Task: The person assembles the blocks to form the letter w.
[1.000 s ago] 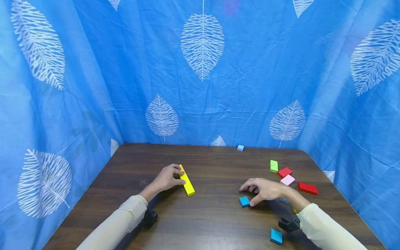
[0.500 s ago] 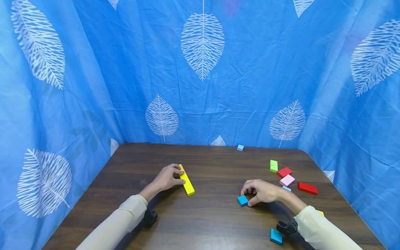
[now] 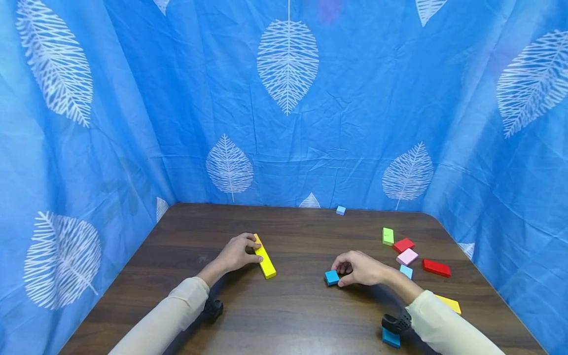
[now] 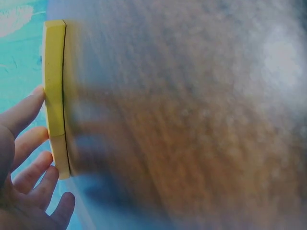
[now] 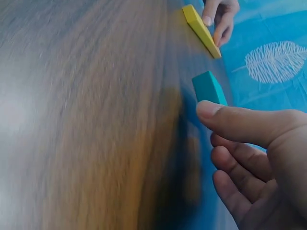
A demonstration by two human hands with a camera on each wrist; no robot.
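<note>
In the head view, a long yellow strip point(image 3: 267, 267) lies left of the table's middle. A crosswise line with a paler part below shows on the strip point(image 4: 56, 86) in the left wrist view; whether it is one block or two I cannot tell. My left hand point(image 3: 236, 253) rests its thumb and fingertips on the strip, fingers loosely extended. Further right, my right hand point(image 3: 363, 267) pinches a small blue block point(image 3: 331, 277) between thumb and fingers, close to the tabletop. The block point(image 5: 207, 87) sticks out beyond the thumb in the right wrist view.
On the right lie a green block point(image 3: 388, 236), red blocks point(image 3: 436, 267), a pink block point(image 3: 407, 257), a light blue block point(image 3: 406, 271) and a yellow block point(image 3: 449, 303). Another blue block point(image 3: 391, 338) sits below the right wrist. A pale blue block point(image 3: 340, 210) stands at the back edge.
My right hand has taken hold of the small blue block and moved it left, towards the yellow strip. The light blue and yellow blocks by the right forearm are more exposed. The left hand stays put.
</note>
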